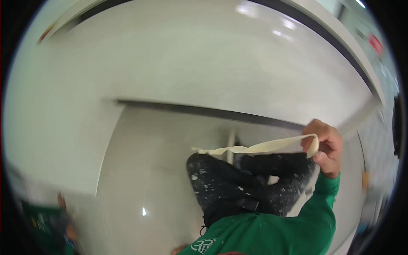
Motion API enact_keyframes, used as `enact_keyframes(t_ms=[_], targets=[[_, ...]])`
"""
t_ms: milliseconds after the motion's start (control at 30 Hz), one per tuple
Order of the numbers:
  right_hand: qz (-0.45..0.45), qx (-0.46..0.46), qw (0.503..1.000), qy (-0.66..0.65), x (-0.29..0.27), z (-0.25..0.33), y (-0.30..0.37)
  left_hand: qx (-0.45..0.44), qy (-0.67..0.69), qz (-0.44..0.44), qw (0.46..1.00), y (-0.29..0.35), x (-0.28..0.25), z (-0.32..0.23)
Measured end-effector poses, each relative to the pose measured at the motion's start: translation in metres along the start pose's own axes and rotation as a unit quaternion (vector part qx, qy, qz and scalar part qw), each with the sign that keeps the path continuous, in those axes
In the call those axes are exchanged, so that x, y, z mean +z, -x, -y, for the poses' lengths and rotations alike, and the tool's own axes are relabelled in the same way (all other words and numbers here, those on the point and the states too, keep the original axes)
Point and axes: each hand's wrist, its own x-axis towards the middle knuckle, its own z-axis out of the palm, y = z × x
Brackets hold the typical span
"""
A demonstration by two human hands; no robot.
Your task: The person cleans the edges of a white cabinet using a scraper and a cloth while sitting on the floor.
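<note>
My right hand (326,144) is raised at the right, fingers curled and closed on one end of a long cream strip (259,146) that looks like masking tape. The strip loops over beside the thumb, then runs left, slightly twisted, above my knees. Its crumpled far end (199,150) lies close to my left knee; whether they touch I cannot tell. Of my left hand (177,250) only a sliver of skin shows at the lower edge, with the fingers hidden. Black trousers (238,182) spotted with white cover my bent legs.
A broad pale panel (204,63) spreads ahead of me, with a dark edge strip (204,111) along its near side. Below lies a glossy light floor (140,170). Another person in green (46,225) is at the lower left, blurred.
</note>
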Motion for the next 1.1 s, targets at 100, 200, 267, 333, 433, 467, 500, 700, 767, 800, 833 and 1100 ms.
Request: enact_keyframes(t_ms=[100,200,267,333,433,467,500,700,767,800,833,1100], targets=[[-0.037,0.007,0.999,0.023,-0.043,-0.008,0.05,0.163,0.125,0.028,0.978,0.005,0.018,-0.026],[-0.087,0.056,0.994,0.025,-0.065,-0.027,0.08,0.309,0.225,0.074,0.921,0.008,0.031,-0.066],[-0.121,0.03,0.992,0.007,-0.075,-0.041,0.1,0.381,0.274,0.103,0.877,0.014,0.029,-0.093],[-0.141,0.002,0.99,-0.03,-0.076,-0.061,0.128,0.426,0.328,0.126,0.834,0.029,0.023,-0.129],[-0.162,-0.004,0.981,-0.108,-0.064,-0.089,0.157,0.48,0.416,0.147,0.758,0.077,-0.008,-0.213],[-0.175,-0.01,0.977,-0.123,-0.062,-0.091,0.164,0.514,0.443,0.242,0.694,0.109,-0.024,-0.24],[-0.164,-0.015,0.977,-0.134,-0.063,-0.095,0.166,0.547,0.396,0.369,0.639,0.158,-0.075,-0.274],[-0.209,0.008,0.965,-0.156,-0.07,-0.111,0.209,0.689,0.283,0.652,0.143,0.374,-0.196,-0.28],[-0.245,0.021,0.963,-0.109,-0.08,-0.11,0.233,0.625,0.102,0.766,0.111,0.405,-0.2,-0.264],[-0.286,0.02,0.958,-0.023,-0.083,-0.114,0.247,0.627,0.093,0.766,0.102,0.416,-0.198,-0.26],[-0.325,0.021,0.944,0.063,-0.086,-0.119,0.261,0.608,0.065,0.786,0.089,0.427,-0.195,-0.258],[-0.362,0.313,0.877,0.049,-0.054,-0.162,0.366,0.153,0.145,0.962,0.173,0.456,-0.213,-0.253]])
